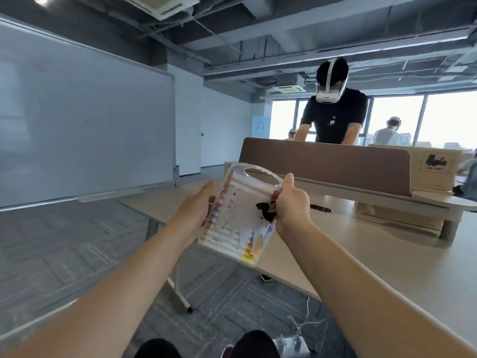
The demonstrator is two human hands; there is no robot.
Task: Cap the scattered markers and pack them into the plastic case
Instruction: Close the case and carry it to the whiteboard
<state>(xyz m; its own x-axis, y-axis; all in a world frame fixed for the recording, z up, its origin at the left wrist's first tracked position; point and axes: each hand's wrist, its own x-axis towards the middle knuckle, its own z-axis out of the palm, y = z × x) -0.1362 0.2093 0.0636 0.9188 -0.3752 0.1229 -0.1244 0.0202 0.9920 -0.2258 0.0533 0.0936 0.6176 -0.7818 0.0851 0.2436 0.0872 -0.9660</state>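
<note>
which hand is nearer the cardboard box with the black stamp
Right. The right hand grips the right edge of the plastic case, on the side toward the cardboard box; the left hand holds the opposite edge, with the case between it and the box.

My plastic case was clear and showed white inside, with a black blot and yellow, orange and purple patches. The marker caps along its edge ran pink, purple, orange and yellow. The table was pale beige, the divider brown, the carpet grey with line-patterned squares, and the box tan with black print.
</note>
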